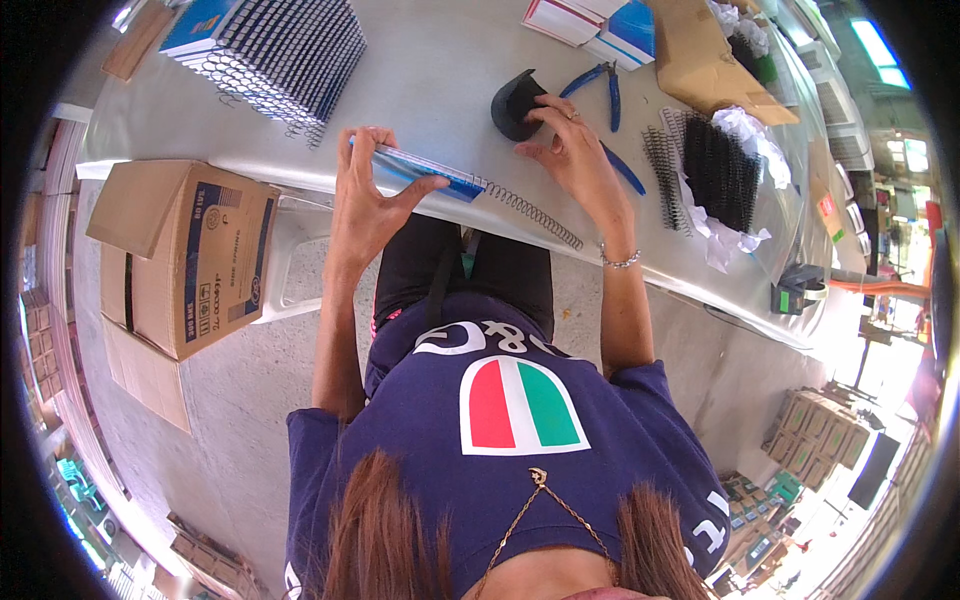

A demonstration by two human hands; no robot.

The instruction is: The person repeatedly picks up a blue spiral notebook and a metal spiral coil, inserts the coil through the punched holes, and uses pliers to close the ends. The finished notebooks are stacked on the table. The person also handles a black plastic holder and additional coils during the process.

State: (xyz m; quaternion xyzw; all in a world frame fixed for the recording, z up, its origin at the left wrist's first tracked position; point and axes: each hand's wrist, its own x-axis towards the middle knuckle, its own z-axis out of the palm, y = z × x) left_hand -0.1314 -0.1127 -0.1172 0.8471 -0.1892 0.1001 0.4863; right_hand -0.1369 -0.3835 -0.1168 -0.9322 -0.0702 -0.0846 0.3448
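Observation:
My left hand (370, 195) grips a thin blue notebook (425, 175) at the table's near edge, thumb on the near side and fingers over its far left end. A dark wire spiral coil (535, 218) runs out from the notebook's right end along the table edge. My right hand (580, 160) is at a black curved, hollow piece (515, 105), its fingertips over the right rim and its thumb apart below. Whether the fingers press on that piece is hard to see. Blue-handled pliers (612, 95) lie just beyond my right hand, and another blue handle (624, 170) shows beside the wrist.
A tall stack of spiral-bound notebooks (285, 60) stands at the far left. Many loose black coils (715, 170) lie on white paper at the right, near an open cardboard box (700, 55). Another open carton (180, 255) is left of the table. White-and-blue booklets (600, 30) lie at the back.

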